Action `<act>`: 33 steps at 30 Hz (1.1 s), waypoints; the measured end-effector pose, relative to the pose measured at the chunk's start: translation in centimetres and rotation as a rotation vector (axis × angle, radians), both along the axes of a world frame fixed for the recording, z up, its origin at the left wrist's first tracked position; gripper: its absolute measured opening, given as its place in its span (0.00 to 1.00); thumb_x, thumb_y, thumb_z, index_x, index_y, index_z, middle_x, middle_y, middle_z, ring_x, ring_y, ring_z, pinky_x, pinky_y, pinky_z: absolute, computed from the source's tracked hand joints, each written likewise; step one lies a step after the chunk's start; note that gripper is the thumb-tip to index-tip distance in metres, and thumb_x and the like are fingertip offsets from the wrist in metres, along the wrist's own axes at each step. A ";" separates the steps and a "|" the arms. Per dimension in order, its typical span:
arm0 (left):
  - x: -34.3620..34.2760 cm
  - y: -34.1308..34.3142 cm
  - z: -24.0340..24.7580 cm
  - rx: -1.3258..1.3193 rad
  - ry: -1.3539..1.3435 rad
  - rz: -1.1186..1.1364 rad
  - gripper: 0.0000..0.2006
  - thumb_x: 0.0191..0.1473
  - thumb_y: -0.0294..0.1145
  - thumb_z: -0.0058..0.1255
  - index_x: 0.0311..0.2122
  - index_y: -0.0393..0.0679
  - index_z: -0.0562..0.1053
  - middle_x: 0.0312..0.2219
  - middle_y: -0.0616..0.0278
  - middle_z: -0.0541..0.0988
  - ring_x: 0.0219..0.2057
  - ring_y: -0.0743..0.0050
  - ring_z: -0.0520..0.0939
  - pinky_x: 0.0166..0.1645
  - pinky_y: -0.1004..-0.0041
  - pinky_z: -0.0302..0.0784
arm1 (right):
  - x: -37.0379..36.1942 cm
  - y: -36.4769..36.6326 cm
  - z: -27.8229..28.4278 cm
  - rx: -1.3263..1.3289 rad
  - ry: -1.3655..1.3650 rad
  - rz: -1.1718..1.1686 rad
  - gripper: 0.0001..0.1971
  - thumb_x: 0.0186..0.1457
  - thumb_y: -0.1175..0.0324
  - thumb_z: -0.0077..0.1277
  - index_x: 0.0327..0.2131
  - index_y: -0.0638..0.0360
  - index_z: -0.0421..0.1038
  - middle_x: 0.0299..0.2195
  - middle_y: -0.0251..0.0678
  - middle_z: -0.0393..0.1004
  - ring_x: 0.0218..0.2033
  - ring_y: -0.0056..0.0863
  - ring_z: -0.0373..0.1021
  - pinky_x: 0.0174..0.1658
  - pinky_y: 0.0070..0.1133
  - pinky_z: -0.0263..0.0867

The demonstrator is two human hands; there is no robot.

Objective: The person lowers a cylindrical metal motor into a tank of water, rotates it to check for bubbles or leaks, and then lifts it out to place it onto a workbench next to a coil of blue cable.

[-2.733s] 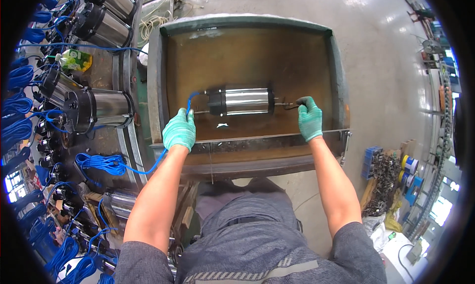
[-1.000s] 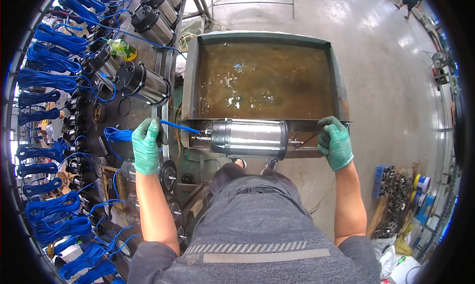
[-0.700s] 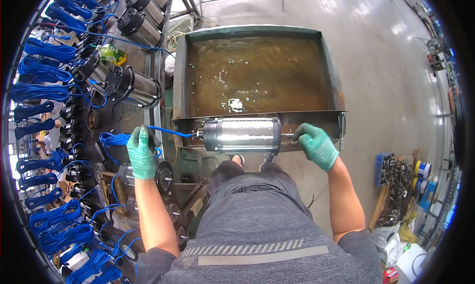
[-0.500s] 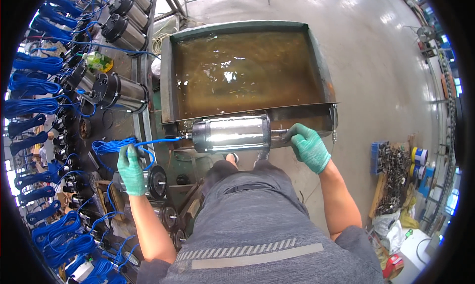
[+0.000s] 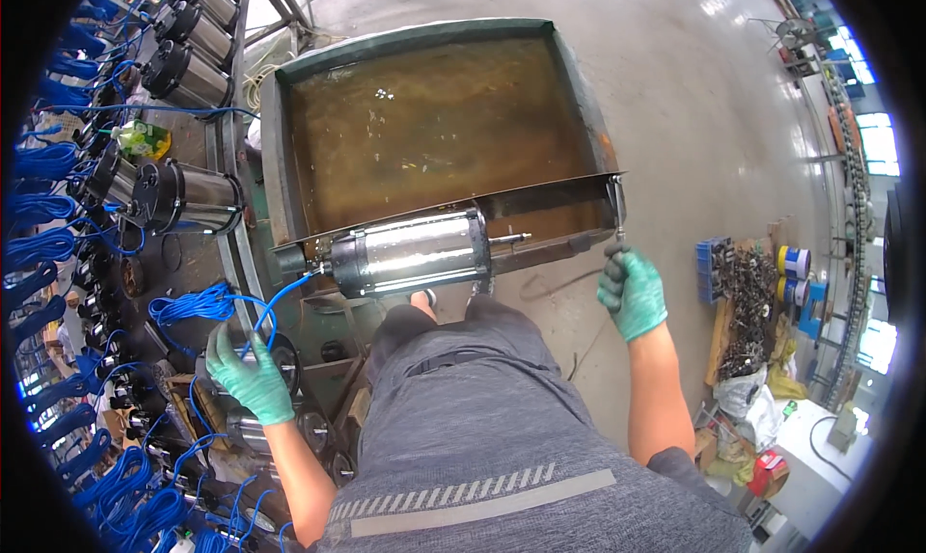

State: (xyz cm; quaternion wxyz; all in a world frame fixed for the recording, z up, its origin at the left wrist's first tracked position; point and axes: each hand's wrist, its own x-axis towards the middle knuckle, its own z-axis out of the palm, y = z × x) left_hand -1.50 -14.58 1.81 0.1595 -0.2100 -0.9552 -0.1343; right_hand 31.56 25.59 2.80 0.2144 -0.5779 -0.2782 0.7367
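A shiny steel cylindrical motor point(image 5: 420, 251) with black end caps lies on its side across the near ledge of a water tank point(image 5: 576, 90). Its bare shaft point(image 5: 509, 238) points right, and a blue cable point(image 5: 289, 286) leaves its left end. My left hand point(image 5: 253, 377), in a green glove, is open with spread fingers beside the cable loop and the blue coil point(image 5: 198, 307). At the tank's near right corner, my gloved right hand point(image 5: 634, 293) has curled fingers just below a slim metal fitting point(image 5: 620, 220). Whatever lies inside those fingers is hidden.
Brown water fills the tank. More steel motors point(image 5: 198, 198) and blue cable coils point(image 5: 39, 201) crowd the left side, with a yellow-green bottle point(image 5: 145, 140) among them. On the floor at right are a blue crate point(image 5: 714, 269) and a heap of dark metal parts point(image 5: 748, 312).
My right hand has left the motor shaft and moved right to the metal fitting. My left hand has lowered and its fingers have spread from the cable. The view has shifted and tilted.
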 end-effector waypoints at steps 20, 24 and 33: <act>5.2 3.6 -4.7 0.019 -0.671 -0.367 0.15 0.55 0.31 0.56 0.47 0.39 0.75 0.40 0.47 0.80 0.43 0.45 0.79 0.48 0.55 0.75 | 1.0 1.9 -14.1 0.739 -0.815 0.495 0.11 0.58 0.82 0.42 0.42 0.67 0.72 0.33 0.41 0.79 0.31 0.26 0.79 0.35 0.25 0.76; 5.7 4.6 -6.5 -0.003 -0.794 -0.237 0.24 0.56 0.35 0.56 0.55 0.36 0.71 0.53 0.42 0.74 0.56 0.42 0.72 0.62 0.56 0.66 | 3.2 3.5 -16.8 0.880 -0.998 0.669 0.10 0.56 0.68 0.55 0.41 0.58 0.76 0.36 0.48 0.78 0.41 0.57 0.73 0.47 0.40 0.70; 0.9 5.5 -10.0 -0.003 -0.552 -0.064 0.29 0.56 0.31 0.55 0.62 0.39 0.64 0.55 0.35 0.70 0.57 0.35 0.70 0.63 0.53 0.66 | 1.9 3.9 -16.4 1.031 -1.137 0.905 0.10 0.53 0.71 0.58 0.39 0.61 0.74 0.38 0.50 0.75 0.41 0.51 0.73 0.47 0.39 0.69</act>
